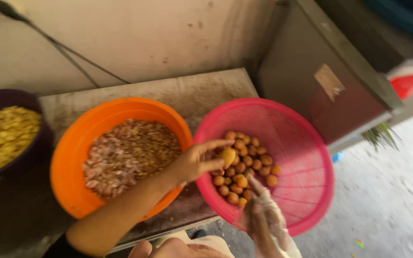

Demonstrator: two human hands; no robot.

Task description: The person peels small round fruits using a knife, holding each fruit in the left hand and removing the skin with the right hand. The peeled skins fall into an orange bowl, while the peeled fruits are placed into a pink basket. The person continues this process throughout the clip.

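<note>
The left hand point(194, 162) is bare & reaches over the rim of the pink basket point(307, 138). Its thumb & fingers point(218, 143) pinch one small yellow fruit point(227, 155), so that hand is grasping the fruit, w/ the fruit right at the fingertips. Just under & to the side of those fingers sits a pile of small orange-brown fruits point(247, 167) in the bottom of the basket, some touching the held one. The right hand point(264, 217) wears a thin see-thru glove & is blurry; its fingertips point up at the near edge of the pile, close to it. Can't tell if this hand is closed on anything or loose. Behind the left wrist, on the other side from the fingers, is an orange bowl point(72, 157) full of pinkish-brown peels & bits point(130, 155). The arm crosses over the bowl's rim. Further out that way is a dark purple bowl point(34, 148) w/ yellow pieces point(3, 136) inside. Both bowls & the basket rest on a grey stone slab point(197, 93), the basket hanging partly off its end. Past the basket, away from the fingers, stands a brown box point(321, 81).
</note>
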